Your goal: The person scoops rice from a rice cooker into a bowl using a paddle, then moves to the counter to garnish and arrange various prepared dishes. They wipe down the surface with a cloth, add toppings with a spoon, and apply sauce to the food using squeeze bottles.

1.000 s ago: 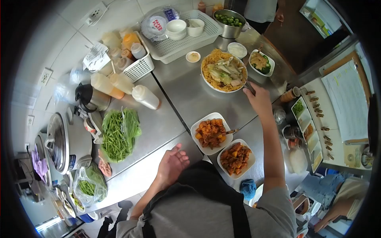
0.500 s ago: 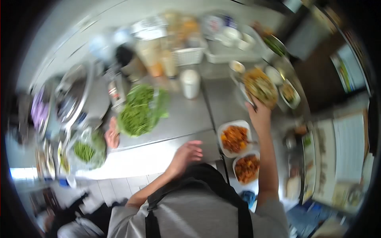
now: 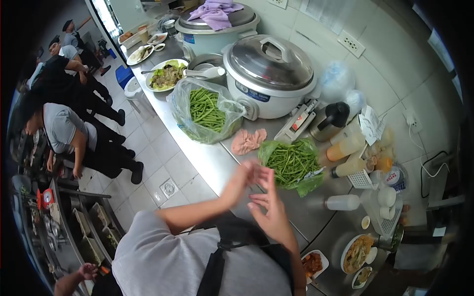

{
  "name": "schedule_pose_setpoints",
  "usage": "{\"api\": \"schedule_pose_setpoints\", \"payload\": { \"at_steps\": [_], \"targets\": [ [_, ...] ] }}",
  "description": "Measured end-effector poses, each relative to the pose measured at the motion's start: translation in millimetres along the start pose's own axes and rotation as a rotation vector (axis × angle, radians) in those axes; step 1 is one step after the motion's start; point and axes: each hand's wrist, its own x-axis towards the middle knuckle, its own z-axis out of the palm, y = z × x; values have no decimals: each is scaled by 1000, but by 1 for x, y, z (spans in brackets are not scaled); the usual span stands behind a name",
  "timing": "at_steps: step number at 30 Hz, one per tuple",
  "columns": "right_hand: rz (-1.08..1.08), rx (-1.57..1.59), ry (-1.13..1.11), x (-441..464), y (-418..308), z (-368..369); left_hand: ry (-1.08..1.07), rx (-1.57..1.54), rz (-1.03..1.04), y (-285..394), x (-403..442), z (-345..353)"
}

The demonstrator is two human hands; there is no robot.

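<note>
My left hand (image 3: 247, 178) is up in front of my chest, blurred, near the bag of green beans; its finger shape is smeared. Beside it, my right hand (image 3: 266, 203) has its fingers apart and holds nothing. Just beyond both lie green beans (image 3: 292, 160) in an open plastic bag. A crumpled pink cloth (image 3: 248, 141) sits to their left, and another clear bag of green beans (image 3: 206, 109) lies farther left. The noodle plate (image 3: 357, 253) and a bowl of red-sauced food (image 3: 313, 265) stand at the lower right.
Large lidded cookers (image 3: 270, 69) line the wall side, beside a thermos (image 3: 330, 121) and sauce bottles (image 3: 344, 147). A white bottle (image 3: 342, 202) lies toward the right. Several people in dark aprons, one in a grey shirt (image 3: 61, 126), stand at the left beyond the tiled floor (image 3: 158, 148).
The view has swung left, bringing other people into sight. My right hand has left the noodle plate and come beside my left hand, which has risen toward the beans.
</note>
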Motion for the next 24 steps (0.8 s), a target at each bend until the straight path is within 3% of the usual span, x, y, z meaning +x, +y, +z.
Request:
{"api": "schedule_pose_setpoints", "payload": {
  "at_steps": [1,5,8,11,12,13,14,15,17,19,22,24],
  "targets": [
    [1,-31,-55,7,-3,3,53,-56,-55,21,20,-30],
    [53,-81,-160,17,11,4,319,134,46,107,119,-148],
    [11,-250,-264,7,24,-14,184,-42,-68,145,202,-239],
    [247,-213,-164,-4,1,-44,135,130,-139,169,273,-276],
    [144,-136,-5,-17,15,-55,0,-91,-321,174,307,-313],
    [141,-166,201,-28,15,-73,168,-157,-184,169,307,-278],
    [135,-108,423,-39,18,-99,-38,-148,-63,161,323,-297],
    [112,-49,646,-51,20,-124,121,-314,-293,170,319,-281],
    [-17,192,1140,-84,56,-179,79,-275,-391,174,311,-285],
    [81,-112,1466,-125,89,-223,346,-36,-330,170,288,-273],
    [184,-385,1392,-150,107,-228,412,450,-203,160,240,-271],
    [103,-444,1312,-134,120,-220,571,561,-9,149,214,-243]
  ]
}}
